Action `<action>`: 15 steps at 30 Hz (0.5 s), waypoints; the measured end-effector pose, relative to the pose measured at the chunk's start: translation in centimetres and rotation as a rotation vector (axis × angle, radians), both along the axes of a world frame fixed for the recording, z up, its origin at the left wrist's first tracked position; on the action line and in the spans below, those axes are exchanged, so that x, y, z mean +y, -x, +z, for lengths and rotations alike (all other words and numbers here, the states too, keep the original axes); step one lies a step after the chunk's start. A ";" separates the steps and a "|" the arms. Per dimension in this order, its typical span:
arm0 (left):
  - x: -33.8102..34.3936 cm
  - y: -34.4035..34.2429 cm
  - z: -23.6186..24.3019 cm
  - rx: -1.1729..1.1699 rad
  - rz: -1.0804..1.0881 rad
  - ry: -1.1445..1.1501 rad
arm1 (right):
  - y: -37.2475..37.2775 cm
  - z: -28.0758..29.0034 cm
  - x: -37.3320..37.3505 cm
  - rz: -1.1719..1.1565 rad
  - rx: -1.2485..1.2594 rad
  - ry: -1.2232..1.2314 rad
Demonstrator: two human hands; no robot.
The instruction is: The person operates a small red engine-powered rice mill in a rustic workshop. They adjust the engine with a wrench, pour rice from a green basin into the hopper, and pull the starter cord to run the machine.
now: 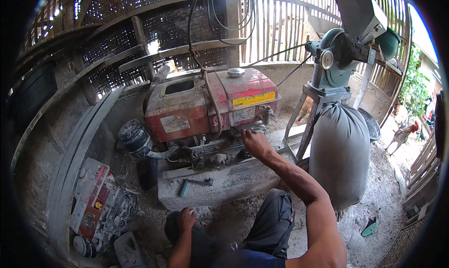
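Note:
In front of me a red, dusty engine (187, 109) with a capped fuel tank stands on a concrete block (220, 184). My right hand (256, 143) is closed at the engine's near right side, below the yellow label; what its fingers grip is hidden. Low down, my left hand (186, 219) rests by my left knee with its fingers curled. A small pale speck shows at those fingers, too small to name. On the block's near edge lies a tool (187, 185) with a teal handle and a dark metal end, apart from both hands.
A green milling machine (334, 67) with a metal hopper stands right, a full pale sack (340, 156) hanging beneath it. A second engine (96, 202) sits low left near long planks (79, 151). A rooster (403, 136) stands far right; a green sandal (369, 227) lies nearer.

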State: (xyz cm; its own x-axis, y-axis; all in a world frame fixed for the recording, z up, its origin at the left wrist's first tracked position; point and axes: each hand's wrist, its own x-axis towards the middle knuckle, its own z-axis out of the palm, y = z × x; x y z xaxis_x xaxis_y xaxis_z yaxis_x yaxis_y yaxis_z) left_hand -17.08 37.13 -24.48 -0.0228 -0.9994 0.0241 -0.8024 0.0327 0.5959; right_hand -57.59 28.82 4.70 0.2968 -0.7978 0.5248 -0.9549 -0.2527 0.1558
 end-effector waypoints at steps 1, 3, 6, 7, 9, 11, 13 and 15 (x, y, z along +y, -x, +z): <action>0.1 0.0 0.2 -0.016 0.000 -0.020 | 0.0 0.0 0.0 -0.002 -0.003 -0.006; 0.3 0.1 0.9 -0.043 -0.008 -0.040 | 0.0 0.1 0.0 -0.028 -0.001 -0.032; 0.6 0.3 2.0 -0.057 -0.020 -0.034 | 0.0 0.3 0.0 -0.017 0.010 -0.010; 0.6 0.4 2.3 -0.049 -0.018 -0.030 | 0.0 0.3 0.0 -0.009 0.022 -0.007; 0.8 0.5 2.4 -0.043 -0.016 -0.012 | 0.0 0.3 0.1 0.013 0.026 0.030; 0.9 0.4 1.8 -0.034 -0.007 0.031 | -0.1 0.2 0.3 0.010 0.019 0.018; 1.2 0.1 0.6 0.031 0.026 -0.045 | -0.1 0.0 0.6 -0.035 -0.004 -0.108; 1.1 -0.3 -0.9 0.051 0.036 -0.063 | -0.2 -0.1 0.7 -0.004 -0.022 -0.034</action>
State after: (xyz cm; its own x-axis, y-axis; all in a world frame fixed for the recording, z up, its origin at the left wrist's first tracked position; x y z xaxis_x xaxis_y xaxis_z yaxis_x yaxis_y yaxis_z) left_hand -16.79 38.19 -25.42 0.0127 -0.9992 -0.0383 -0.7706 -0.0342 0.6364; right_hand -57.41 29.56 4.59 0.2826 -0.8165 0.5035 -0.9589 -0.2542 0.1261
